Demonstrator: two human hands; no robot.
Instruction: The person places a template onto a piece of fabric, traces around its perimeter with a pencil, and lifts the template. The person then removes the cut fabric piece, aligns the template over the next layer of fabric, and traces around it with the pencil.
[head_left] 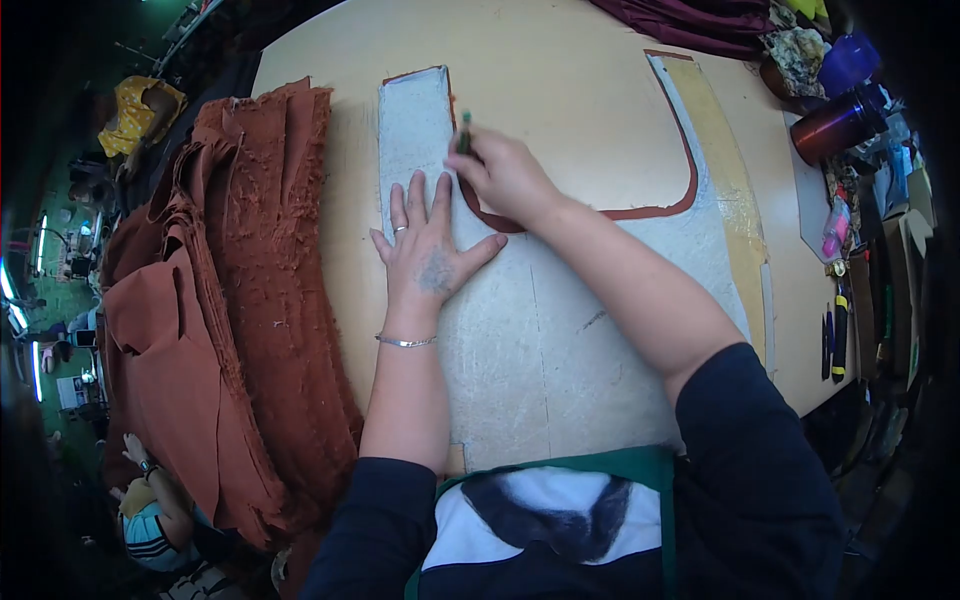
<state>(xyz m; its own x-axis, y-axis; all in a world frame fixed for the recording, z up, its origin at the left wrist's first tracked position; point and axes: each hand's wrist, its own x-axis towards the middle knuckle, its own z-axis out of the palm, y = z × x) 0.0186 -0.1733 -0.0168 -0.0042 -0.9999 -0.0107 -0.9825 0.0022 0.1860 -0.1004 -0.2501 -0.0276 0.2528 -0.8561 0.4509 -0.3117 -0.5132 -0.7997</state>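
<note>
A large pale grey pattern piece [620,320] with a U-shaped cutout lies on the table [570,110]. Rust-red fabric [640,213] shows as a narrow strip along the cutout's edge. My left hand [428,240] lies flat on the pattern, fingers spread, below its upper left arm. My right hand [500,175] is closed round a slim dark green pencil-like tool [464,133], held upright at the inner edge of that arm, just right of my left fingertips. The tool's lower tip is hidden by the fingers.
Stacked rust-red fabric [270,260] lies at the left. A dark tumbler [838,125], a blue container [850,62] and a yellow-black cutter [840,330] are at the right. Maroon cloth [690,22] lies at the back. Other people [140,112] are beyond the left edge.
</note>
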